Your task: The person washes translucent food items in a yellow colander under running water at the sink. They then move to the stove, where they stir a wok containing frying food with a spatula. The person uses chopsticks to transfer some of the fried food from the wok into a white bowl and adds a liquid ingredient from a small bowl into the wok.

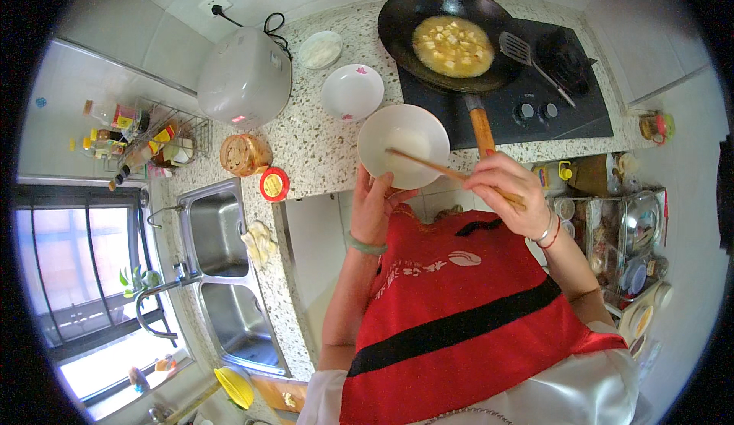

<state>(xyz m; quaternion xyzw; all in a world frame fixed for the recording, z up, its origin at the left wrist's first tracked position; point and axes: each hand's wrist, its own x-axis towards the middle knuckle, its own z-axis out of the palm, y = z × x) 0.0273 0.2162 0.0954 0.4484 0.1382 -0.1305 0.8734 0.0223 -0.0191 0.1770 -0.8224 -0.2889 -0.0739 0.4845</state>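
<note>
My left hand [372, 205] grips a white bowl [375, 136] by its near rim, in front of the counter edge. A little pale, whitish liquid seems to lie in its bottom. In my right hand [511, 193] are wooden chopsticks [440, 168], their tips dipping into the bowl. Beyond the bowl, a black wok [397, 27] with a wooden handle [482, 127] stands on the stove [489, 123]. Pale tofu-like cubes in yellowish broth [453, 47] fill its bottom. A white dish [353, 92] with pink flower marks sits just behind the bowl.
A slotted spatula [527, 56] lies across the stove's right side. Left of the dishes are a small bowl of white stuff [319, 50], a grey rice cooker [245, 77], a jar [243, 155] and a red lid [274, 185]. A double sink [222, 230] and a cloth [260, 243] are further left.
</note>
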